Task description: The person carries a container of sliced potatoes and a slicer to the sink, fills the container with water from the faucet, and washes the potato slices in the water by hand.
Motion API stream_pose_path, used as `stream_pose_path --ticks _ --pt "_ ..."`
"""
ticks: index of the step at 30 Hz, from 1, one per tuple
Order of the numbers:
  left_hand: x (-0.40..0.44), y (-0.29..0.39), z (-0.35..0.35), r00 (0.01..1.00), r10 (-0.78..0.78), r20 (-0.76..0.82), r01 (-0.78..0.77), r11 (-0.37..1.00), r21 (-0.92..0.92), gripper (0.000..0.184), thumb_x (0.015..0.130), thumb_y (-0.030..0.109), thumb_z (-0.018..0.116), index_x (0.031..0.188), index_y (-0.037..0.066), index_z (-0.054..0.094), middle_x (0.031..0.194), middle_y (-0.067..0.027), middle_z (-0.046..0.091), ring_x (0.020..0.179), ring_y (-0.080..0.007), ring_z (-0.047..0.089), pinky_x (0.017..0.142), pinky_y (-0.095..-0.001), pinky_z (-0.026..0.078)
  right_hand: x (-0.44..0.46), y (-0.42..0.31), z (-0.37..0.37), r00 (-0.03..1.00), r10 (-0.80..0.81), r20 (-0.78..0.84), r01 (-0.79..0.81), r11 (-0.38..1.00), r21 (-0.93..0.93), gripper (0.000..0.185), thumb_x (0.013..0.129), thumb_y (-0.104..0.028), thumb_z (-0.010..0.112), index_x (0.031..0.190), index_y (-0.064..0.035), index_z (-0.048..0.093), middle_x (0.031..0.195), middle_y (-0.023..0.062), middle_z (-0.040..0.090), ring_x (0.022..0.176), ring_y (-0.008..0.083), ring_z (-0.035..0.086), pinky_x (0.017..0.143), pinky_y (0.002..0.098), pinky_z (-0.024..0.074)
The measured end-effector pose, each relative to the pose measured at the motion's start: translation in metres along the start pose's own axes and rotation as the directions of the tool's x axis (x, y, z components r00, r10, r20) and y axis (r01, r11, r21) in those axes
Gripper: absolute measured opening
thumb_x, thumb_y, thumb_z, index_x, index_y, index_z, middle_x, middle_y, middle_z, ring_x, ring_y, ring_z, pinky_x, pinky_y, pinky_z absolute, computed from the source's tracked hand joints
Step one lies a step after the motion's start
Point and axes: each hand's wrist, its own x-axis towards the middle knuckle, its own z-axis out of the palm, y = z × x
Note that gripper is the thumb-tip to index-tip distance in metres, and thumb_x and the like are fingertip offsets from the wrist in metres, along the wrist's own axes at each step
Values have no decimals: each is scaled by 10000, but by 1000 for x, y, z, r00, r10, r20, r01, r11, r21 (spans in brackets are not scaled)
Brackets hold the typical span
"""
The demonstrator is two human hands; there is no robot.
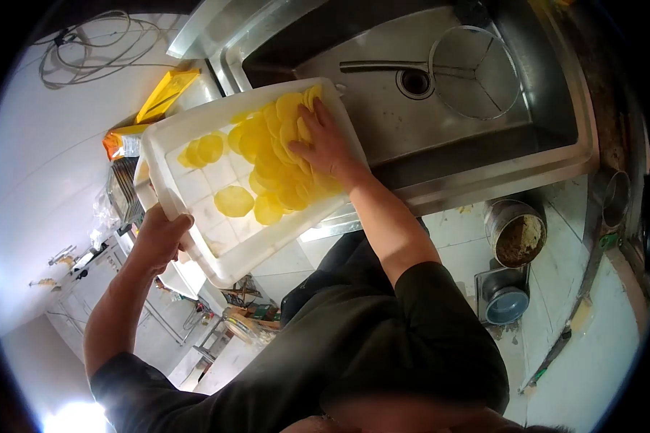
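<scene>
A white plastic tub [263,251] sits tilted in view at the sink's left end. Thin round yellow slices, like potato slices [267,155], lie heaped at its right side, with a few spread singly over the bottom. My left hand [162,234] is closed around the tub's near left rim, thumb on top. Over at the right end, my right hand [326,143] rests on the heap with thumb and fingers apart. Its fingertips touch the slices near the far right corner.
A steel sink [477,155] holds a round wire-framed strainer [513,65] beside its drain. Below stand a metal pot [492,216] with brownish contents and a blue-grey bowl [508,307]. A yellow-orange packet [115,143] and a coiled cable [87,61] are at left.
</scene>
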Motion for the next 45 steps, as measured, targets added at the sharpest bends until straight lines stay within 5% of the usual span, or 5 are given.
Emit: stream_pose_path --ticks 10,27,32,35,45 --pt "96 -157 -12 978 192 -84 -198 978 -61 149 771 42 600 911 77 638 933 -103 586 993 -284 532 949 -460 375 9 -17 -11 997 -62 37 69 973 -221 816 825 -424 689 1484 -91 341 1570 239 174 1440 401 215 1171 430 244" --pt "169 -244 61 824 165 -542 -487 695 -529 221 868 146 583 1061 39 596 1006 -97 626 913 -233 591 788 -362 466 -23 -82 -69 857 -386 -340 260 896 -361 446 849 -227 728 1207 -6 580 1165 181 626 1069 327 608 930 393 496" --pt "180 -243 80 770 20 -637 -498 644 -581 295 902 174 563 1150 14 568 1037 -105 633 914 -224 604 789 -352 484 -31 -21 -117 831 349 -434 -405 913 -42 471 890 -270 655 1257 9 554 1174 192 634 1090 370 609 941 409 487" --pt "187 -249 94 820 -23 -572 -418 659 -626 340 922 191 551 1203 -1 550 1056 -110 638 914 -218 611 790 -345 495 -2 60 -135 909 366 -199 -411 712 -569 539 912 -323 599 1330 1 497 1314 204 564 1188 389 552 989 442 453" --pt "163 -235 117 967 -145 -212 -54 692 -720 436 967 234 545 1296 -46 491 1060 -144 648 883 -217 617 774 -330 513 153 164 -59 894 409 181 -283 831 -479 692 936 -345 551 1505 -78 263 1583 195 174 1349 398 390 1096 459 361"
